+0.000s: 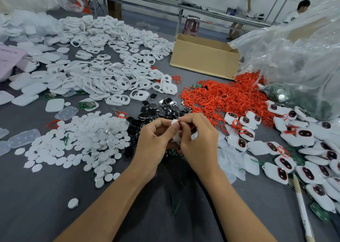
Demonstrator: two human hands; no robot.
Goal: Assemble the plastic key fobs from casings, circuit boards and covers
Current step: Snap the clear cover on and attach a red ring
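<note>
head-worn, facing down, close, edges perhaps warped

Bare forearms, left hand, right hand

A factory assembly workshop: heaps of white plastic casings fill the upper left of the frame, red loops pile at centre right, a cardboard box sits above centre, long metal workbenches cross the top.
</note>
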